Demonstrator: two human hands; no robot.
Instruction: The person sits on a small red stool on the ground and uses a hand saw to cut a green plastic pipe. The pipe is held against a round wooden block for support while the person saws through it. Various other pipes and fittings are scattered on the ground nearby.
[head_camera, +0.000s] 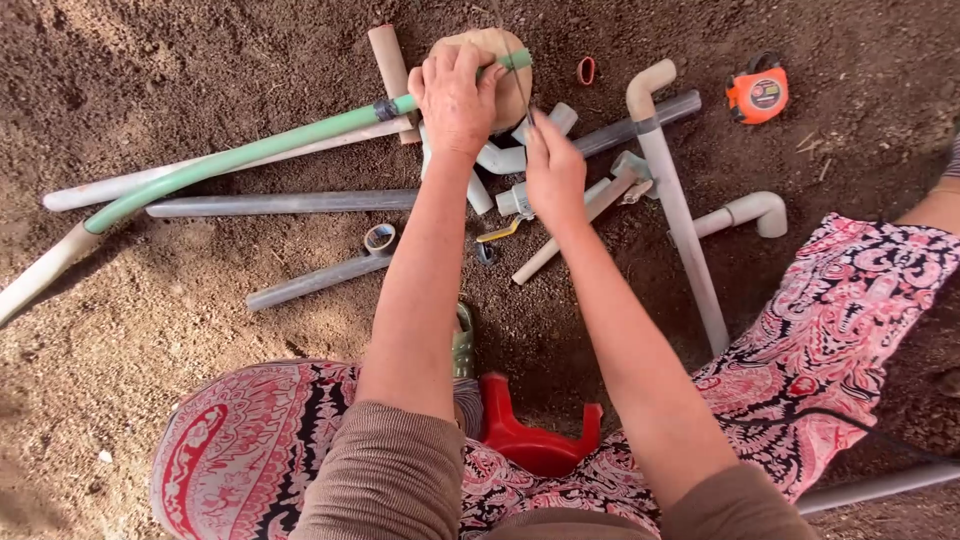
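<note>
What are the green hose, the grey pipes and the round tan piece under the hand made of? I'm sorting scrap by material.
The green hose looks like flexible plastic or rubber: it curves along its length and has a smooth, slightly glossy skin. The grey pipes look like rigid plastic, matte, straight and even in colour. The round tan piece under the left hand may be wood or cork; its dull surface leaves that open.

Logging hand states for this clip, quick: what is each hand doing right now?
Left hand: closed over the green hose end, against a tan round object.
Right hand: fingers pinched; what they grip cannot be told.
</note>
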